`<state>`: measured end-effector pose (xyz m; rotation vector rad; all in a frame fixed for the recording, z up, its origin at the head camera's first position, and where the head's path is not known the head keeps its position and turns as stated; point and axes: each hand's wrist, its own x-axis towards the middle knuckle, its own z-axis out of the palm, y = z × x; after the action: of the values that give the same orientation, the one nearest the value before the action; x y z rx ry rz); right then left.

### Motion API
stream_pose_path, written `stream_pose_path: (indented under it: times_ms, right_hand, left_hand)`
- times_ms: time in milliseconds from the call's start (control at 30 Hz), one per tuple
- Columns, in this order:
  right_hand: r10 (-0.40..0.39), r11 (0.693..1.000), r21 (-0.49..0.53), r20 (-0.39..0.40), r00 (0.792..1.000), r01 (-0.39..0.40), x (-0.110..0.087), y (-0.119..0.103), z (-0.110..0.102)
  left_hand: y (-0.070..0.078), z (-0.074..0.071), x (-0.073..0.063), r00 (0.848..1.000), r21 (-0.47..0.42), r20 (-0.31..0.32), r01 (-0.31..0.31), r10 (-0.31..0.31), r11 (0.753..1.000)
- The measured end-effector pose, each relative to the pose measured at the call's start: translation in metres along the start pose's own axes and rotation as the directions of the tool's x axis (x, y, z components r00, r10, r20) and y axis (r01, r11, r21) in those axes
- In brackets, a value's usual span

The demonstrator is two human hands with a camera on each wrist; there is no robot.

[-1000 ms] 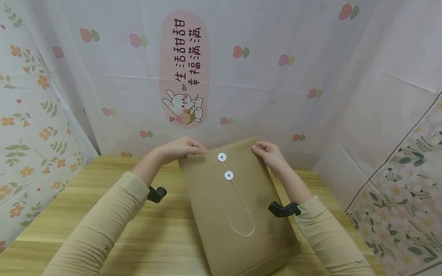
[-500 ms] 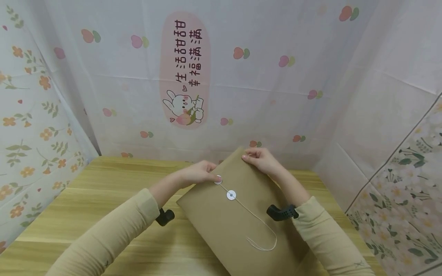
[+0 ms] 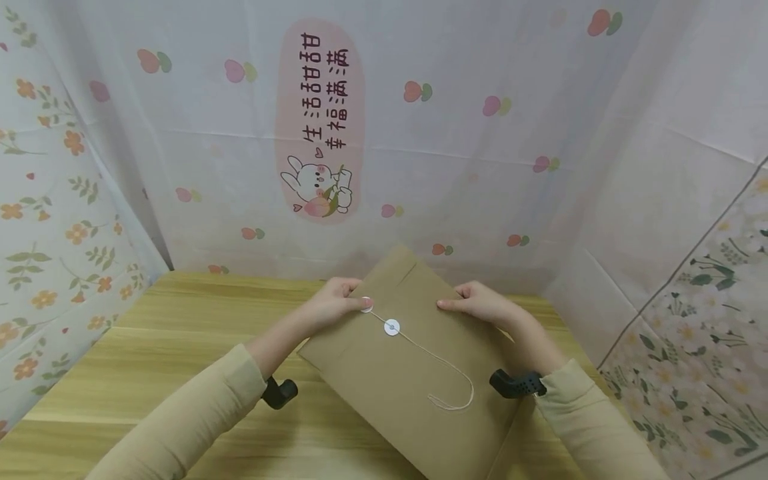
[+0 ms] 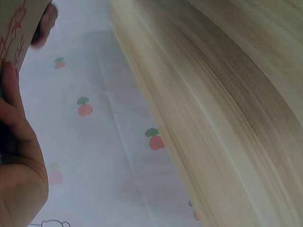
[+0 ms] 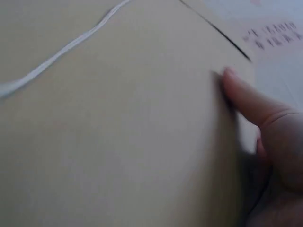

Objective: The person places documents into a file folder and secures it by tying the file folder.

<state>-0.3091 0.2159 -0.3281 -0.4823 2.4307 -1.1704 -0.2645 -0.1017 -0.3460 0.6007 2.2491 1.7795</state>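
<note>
A brown kraft string-tie envelope (image 3: pixel 396 387) is tilted in both hands, one corner pointing at the back wall. My left hand (image 3: pixel 333 303) grips its upper left edge, thumb on the upper white button. My right hand (image 3: pixel 483 305) pinches the upper right edge, its thumb (image 5: pixel 246 97) flat on the front and the other fingers behind. From the lower white button (image 3: pixel 392 327) a pale string (image 3: pixel 444 360) trails loose across the front. A dark slit (image 5: pixel 220 32) shows near the top corner. Red markings (image 4: pixel 14 28) appear on the reverse side in the left wrist view.
The wood-grain table (image 3: pixel 180 320) extends under and left of the envelope. A printed cloth (image 3: pixel 456 167) hangs behind it, and floral cloths (image 3: pixel 60 220) stand at both sides. Black wrist cameras (image 3: pixel 279 393) jut from under both sleeves.
The envelope has turned counterclockwise and its top now points to the upper left. My left hand shifted along the top edge to the button; my right hand slid lower down the right edge.
</note>
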Motion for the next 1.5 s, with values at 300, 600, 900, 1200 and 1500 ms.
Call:
stream_pose_path:
  times_ms: [300, 600, 900, 1200, 1500]
  right_hand:
    - [0.049, 0.993, -0.111, 0.130, 0.990, -0.035, -0.041, 0.047, -0.046]
    - [0.016, 0.991, 0.128, 0.204, 0.979, -0.043, -0.067, 0.097, -0.065]
    - [-0.306, 0.722, 0.662, 0.043, 0.951, 0.203, -0.074, 0.145, -0.039]
    - [-0.203, 0.746, 0.629, -0.097, 0.974, 0.218, -0.078, 0.157, -0.007]
    - [-0.144, 0.813, 0.547, -0.140, 0.980, 0.198, -0.084, 0.152, -0.004]
  left_hand:
    - [-0.011, -0.009, -0.009, 0.996, -0.106, -0.091, -0.024, 0.014, 0.994]
    - [-0.034, 0.003, -0.014, 0.993, -0.237, -0.108, 0.017, -0.044, 0.971]
    - [-0.050, 0.013, -0.018, 0.978, -0.287, -0.190, 0.030, -0.088, 0.958]
    - [-0.070, 0.031, -0.018, 0.931, -0.373, -0.317, 0.052, -0.180, 0.926]
    - [-0.081, 0.054, -0.022, 0.912, -0.374, -0.348, 0.078, -0.218, 0.924]
